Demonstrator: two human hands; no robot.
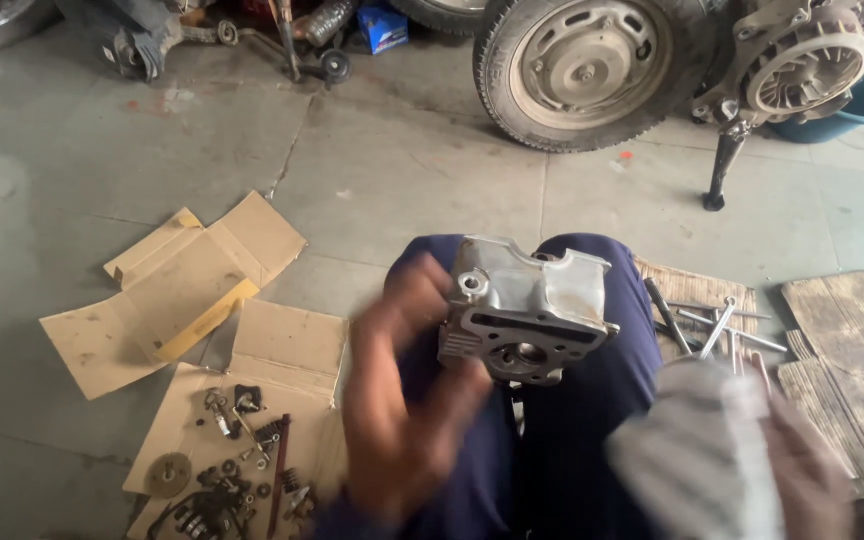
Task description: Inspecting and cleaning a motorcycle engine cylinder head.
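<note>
1. right hand [802, 470] lies nearest the lens, low right, blurred; fingers closed around a pale striped cloth [697, 455].
2. left hand [402, 400], also blurred, grips the lower left edge of a grey metal cylinder head [524, 310], which rests across the knees of dark blue trousers [592, 400], gasket face toward the camera.
3. risk: only one hand holds the casting; judged from that perch, it could tip off the knees onto the concrete floor [402, 190] and mar the mating face.
4. risk: small springs and a gear [167, 473] sit loose on flattened cardboard [282, 350] just beside the left knee; a falling part or a shifted leg could scatter them.
5. risk: long bolts [717, 325] lie on a woven mat [697, 290] near the right hand; the swinging cloth could snag and roll them.
</note>
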